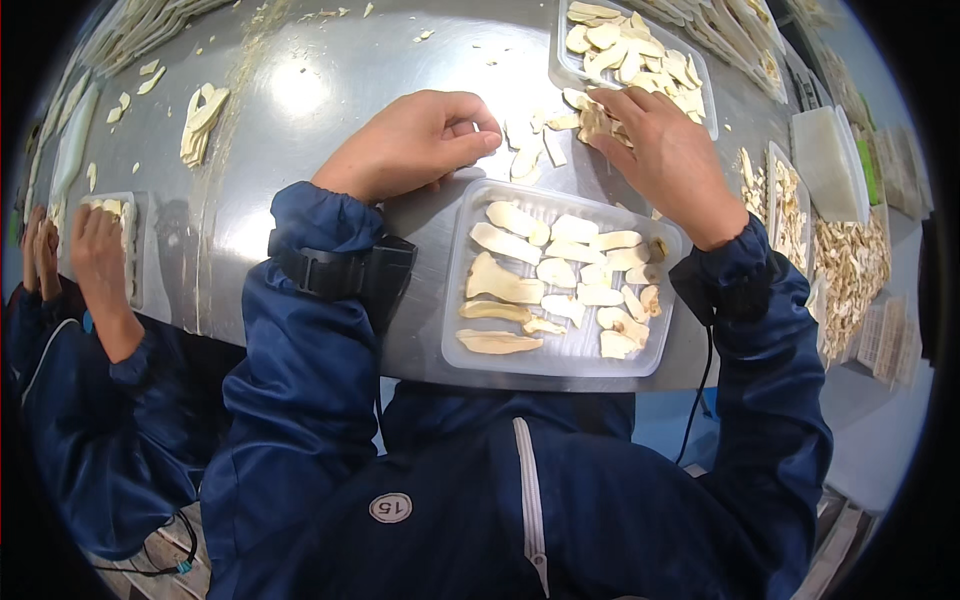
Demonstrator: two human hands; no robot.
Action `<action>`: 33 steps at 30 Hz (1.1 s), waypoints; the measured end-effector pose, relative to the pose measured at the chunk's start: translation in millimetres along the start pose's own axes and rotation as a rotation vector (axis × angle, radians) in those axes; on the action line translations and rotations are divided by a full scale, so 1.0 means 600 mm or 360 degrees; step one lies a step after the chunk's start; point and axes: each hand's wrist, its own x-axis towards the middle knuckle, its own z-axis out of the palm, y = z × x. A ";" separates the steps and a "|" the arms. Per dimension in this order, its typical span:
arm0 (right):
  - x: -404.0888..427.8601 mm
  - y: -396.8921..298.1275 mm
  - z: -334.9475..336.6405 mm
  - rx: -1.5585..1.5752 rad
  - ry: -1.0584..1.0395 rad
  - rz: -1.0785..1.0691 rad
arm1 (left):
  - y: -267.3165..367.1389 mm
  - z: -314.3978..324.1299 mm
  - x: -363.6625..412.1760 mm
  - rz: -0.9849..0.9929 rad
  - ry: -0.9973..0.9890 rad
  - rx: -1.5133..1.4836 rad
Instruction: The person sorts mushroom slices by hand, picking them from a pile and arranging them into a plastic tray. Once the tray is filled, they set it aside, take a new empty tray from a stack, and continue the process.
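Observation:
A clear plastic tray (562, 361) lies near the table's front edge, with pale mushroom slices (504, 281) laid out flat in rows. Above its left corner is my left hand (431, 142), thumb and forefinger curled close together; whether a small piece is between them I cannot tell. My right hand (664, 146) reaches over a small heap of slices (592, 124), its thumb and fingertips apart and touching them; a firm hold cannot be made out. Just beyond the heap stands a second tray (709, 90) piled with slices. Loose slices (527, 154) lie on the metal between my hands.
At the left, co-workers' hands (101, 247) are by another tray (135, 262). A stack of slices (201, 124) lies on the metal table (300, 135). Filled trays (735, 37) stand at the far right; white containers (829, 161) and a heap of chips (851, 262) are at the right.

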 end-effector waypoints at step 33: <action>-0.118 -0.112 -0.098 0.0882 -0.0692 -0.0285 | 0.004 0.005 -0.001 0.0012 0.0022 -0.0005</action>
